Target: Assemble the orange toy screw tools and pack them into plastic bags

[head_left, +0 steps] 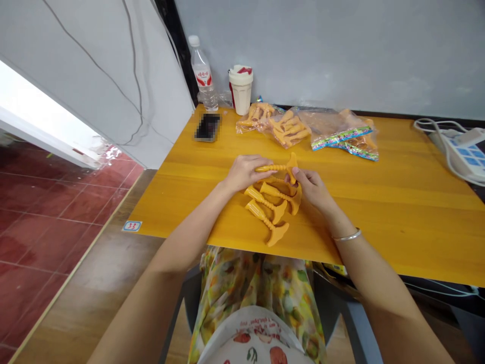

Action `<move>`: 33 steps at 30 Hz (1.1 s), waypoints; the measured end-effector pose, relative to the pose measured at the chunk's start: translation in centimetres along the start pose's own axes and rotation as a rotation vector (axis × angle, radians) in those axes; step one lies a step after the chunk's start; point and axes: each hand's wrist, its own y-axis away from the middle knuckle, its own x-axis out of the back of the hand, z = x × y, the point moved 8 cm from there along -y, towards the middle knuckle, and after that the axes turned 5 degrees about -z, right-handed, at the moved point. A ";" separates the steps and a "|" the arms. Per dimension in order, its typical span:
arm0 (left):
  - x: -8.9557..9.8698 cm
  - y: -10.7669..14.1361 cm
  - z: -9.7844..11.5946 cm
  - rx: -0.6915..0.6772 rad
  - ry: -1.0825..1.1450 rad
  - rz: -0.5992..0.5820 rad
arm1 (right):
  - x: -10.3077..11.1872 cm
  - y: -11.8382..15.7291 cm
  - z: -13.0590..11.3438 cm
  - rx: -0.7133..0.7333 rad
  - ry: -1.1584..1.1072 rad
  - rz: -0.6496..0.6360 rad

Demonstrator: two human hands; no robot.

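Observation:
My left hand (245,173) is closed around the grip end of an orange plastic T-shaped piece (279,167), which looks like a toy pickaxe with a ribbed neck. The curved crosspiece of this same piece is pinched between the thumb and fingers of my right hand (311,186). It is held roughly level, just above the table. Below and between my hands lie several matching orange pieces, the nearest T-shaped piece (268,223) resting close to the table's front edge. Some of the pile overlaps and is partly hidden by my hands.
Clear plastic bags (290,129) of similar orange pieces lie along the back of the yellow table (379,212). A phone (207,127), a water bottle (204,76) and a white cup (241,91) stand at the back left. A power strip (466,151) with cables is at right.

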 end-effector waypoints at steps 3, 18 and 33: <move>0.2 0.0 0.0 0.043 0.052 0.001 | 0.1 0.1 0.1 0.047 0.064 0.021; 0.0 0.0 0.9 -0.069 -0.193 0.008 | -0.6 -0.1 1.4 -0.105 -0.133 -0.094; -0.2 0.1 0.0 -0.017 -0.052 0.009 | 0.1 0.4 -1.2 0.227 0.765 0.086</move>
